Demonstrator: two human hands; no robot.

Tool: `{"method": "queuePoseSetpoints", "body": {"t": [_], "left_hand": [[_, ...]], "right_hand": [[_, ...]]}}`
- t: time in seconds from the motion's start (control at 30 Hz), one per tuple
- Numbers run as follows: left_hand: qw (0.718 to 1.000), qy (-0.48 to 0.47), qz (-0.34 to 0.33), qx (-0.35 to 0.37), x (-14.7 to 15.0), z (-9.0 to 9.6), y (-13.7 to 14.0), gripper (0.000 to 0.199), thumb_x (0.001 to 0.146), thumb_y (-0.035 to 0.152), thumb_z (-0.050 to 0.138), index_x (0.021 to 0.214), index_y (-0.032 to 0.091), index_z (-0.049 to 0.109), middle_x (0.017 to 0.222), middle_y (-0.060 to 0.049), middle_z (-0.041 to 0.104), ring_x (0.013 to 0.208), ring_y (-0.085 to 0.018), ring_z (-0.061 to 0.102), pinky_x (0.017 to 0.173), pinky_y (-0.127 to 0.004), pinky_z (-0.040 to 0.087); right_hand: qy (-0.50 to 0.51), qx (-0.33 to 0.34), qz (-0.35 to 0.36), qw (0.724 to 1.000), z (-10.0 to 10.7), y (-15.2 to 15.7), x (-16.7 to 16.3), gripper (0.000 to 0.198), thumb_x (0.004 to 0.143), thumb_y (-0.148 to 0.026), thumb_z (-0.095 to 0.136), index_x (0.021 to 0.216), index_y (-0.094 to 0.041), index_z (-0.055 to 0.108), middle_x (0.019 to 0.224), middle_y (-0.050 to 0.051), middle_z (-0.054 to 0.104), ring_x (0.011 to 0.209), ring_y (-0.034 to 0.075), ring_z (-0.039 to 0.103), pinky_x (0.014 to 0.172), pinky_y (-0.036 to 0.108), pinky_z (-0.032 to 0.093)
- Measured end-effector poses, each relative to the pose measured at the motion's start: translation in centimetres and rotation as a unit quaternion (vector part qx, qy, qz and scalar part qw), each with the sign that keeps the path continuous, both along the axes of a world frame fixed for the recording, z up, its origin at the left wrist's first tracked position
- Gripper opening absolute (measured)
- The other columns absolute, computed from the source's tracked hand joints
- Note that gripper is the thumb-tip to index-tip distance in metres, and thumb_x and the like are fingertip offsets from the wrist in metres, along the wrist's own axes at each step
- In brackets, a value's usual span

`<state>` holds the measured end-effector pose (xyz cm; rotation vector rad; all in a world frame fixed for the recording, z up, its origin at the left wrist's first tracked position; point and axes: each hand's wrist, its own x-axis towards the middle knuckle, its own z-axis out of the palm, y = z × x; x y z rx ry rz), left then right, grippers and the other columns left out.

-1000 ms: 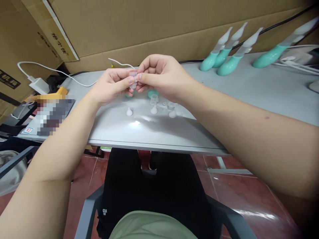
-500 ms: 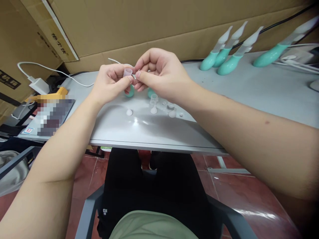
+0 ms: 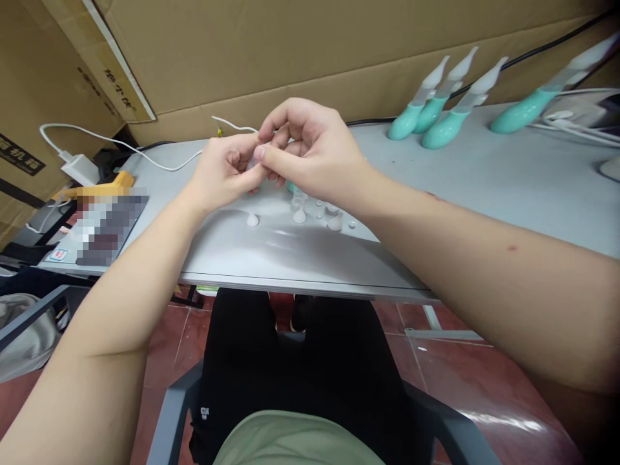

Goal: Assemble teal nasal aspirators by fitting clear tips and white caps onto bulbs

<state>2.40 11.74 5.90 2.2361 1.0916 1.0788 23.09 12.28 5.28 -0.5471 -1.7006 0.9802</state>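
My left hand (image 3: 223,169) is closed around a small translucent plastic tube (image 3: 252,164), mostly hidden by the fingers. My right hand (image 3: 314,145) meets it from the right, thumb and fingers pinched over the tube's end; whether a small piece is between them is hidden. Below the hands, part of a teal bulb (image 3: 290,186) shows. On the table lie white cone-shaped tips (image 3: 299,216), one of them apart on the left (image 3: 252,220). Near them are a clear tube (image 3: 298,199) and several tiny round pieces (image 3: 352,225).
Several teal bulb nasal aspirators (image 3: 445,128) with clear necks and white tips stand or lean at the back right. Cables and a grey object (image 3: 581,110) lie beyond them. To the left are a white charger (image 3: 81,169), a yellow object (image 3: 113,183) and a blurred-out flat device (image 3: 113,226).
My right thumb and fingers have moved left onto the tube's open end, which showed above my left fingers before. Another tiny round piece now shows on the table.
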Motion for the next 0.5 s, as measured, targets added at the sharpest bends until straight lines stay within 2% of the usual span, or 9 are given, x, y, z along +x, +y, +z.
{"method": "queuePoseSetpoints", "body": {"t": [0.07, 0.13, 0.23, 0.3, 0.37, 0.43, 0.5], "left_hand": [[1.000, 0.006, 0.013, 0.012, 0.0, -0.3, 0.0, 0.044, 0.106, 0.063, 0.075, 0.104, 0.019, 0.078, 0.083, -0.003, 0.072, 0.067, -0.003, 0.061, 0.065, -0.022, 0.057], [0.999, 0.004, 0.027, 0.023, -0.1, -0.7, 0.4, 0.040, 0.103, 0.055, 0.078, 0.126, 0.023, 0.082, 0.092, -0.002, 0.074, 0.070, -0.003, 0.062, 0.068, -0.023, 0.059], [0.999, -0.008, 0.030, 0.032, -0.5, -1.3, 1.1, 0.074, 0.096, 0.055, 0.086, 0.164, 0.031, 0.070, 0.100, -0.001, 0.076, 0.077, -0.003, 0.066, 0.071, -0.022, 0.058], [0.999, -0.014, 0.021, 0.046, -0.9, -1.6, 1.5, 0.098, 0.092, 0.069, 0.091, 0.177, 0.033, 0.060, 0.099, 0.000, 0.076, 0.074, -0.002, 0.064, 0.068, -0.021, 0.051], [0.996, -0.027, 0.025, 0.081, -1.5, -1.5, 1.7, 0.108, 0.088, 0.088, 0.088, 0.176, 0.032, 0.059, 0.100, -0.001, 0.078, 0.072, 0.000, 0.058, 0.066, -0.022, 0.043], [0.987, -0.065, 0.056, 0.137, -2.2, -1.2, 2.0, 0.101, 0.090, 0.099, 0.078, 0.161, 0.029, 0.068, 0.098, -0.001, 0.077, 0.074, 0.000, 0.055, 0.068, -0.025, 0.040], [0.965, -0.130, 0.100, 0.203, -3.3, -0.7, 2.6, 0.092, 0.091, 0.103, 0.072, 0.141, 0.026, 0.074, 0.089, 0.001, 0.069, 0.080, 0.000, 0.053, 0.073, -0.028, 0.040]], "right_hand": [[-0.018, 0.019, -0.029, 0.999, -0.1, 0.1, 0.1, 0.028, 0.103, -0.021, 0.097, 0.100, -0.029, 0.070, 0.088, -0.002, 0.071, 0.073, 0.020, 0.068, 0.066, 0.034, 0.056], [-0.039, 0.040, -0.056, 0.997, 0.0, 0.2, 0.2, 0.035, 0.101, -0.026, 0.100, 0.096, -0.029, 0.065, 0.093, 0.000, 0.071, 0.080, 0.022, 0.068, 0.069, 0.035, 0.057], [-0.072, 0.062, -0.079, 0.992, 0.2, 0.0, 0.3, 0.041, 0.100, -0.029, 0.101, 0.093, -0.029, 0.060, 0.095, 0.002, 0.069, 0.084, 0.024, 0.065, 0.071, 0.035, 0.057], [-0.064, 0.065, -0.079, 0.993, 0.3, -0.1, 0.3, 0.035, 0.103, -0.028, 0.098, 0.095, -0.030, 0.063, 0.092, 0.001, 0.066, 0.082, 0.024, 0.062, 0.072, 0.036, 0.055], [-0.022, 0.082, -0.062, 0.994, 0.2, 0.1, 0.3, 0.026, 0.105, -0.023, 0.092, 0.097, -0.030, 0.068, 0.090, 0.001, 0.064, 0.078, 0.022, 0.059, 0.072, 0.037, 0.051], [0.029, 0.108, -0.049, 0.993, 0.1, 0.5, 0.4, 0.020, 0.108, -0.017, 0.084, 0.096, -0.029, 0.072, 0.090, 0.001, 0.064, 0.076, 0.021, 0.056, 0.072, 0.039, 0.045], [0.057, 0.124, -0.050, 0.989, -0.1, 1.1, 0.5, 0.023, 0.112, -0.016, 0.078, 0.094, -0.030, 0.075, 0.091, 0.003, 0.064, 0.076, 0.022, 0.056, 0.073, 0.042, 0.041]]}}
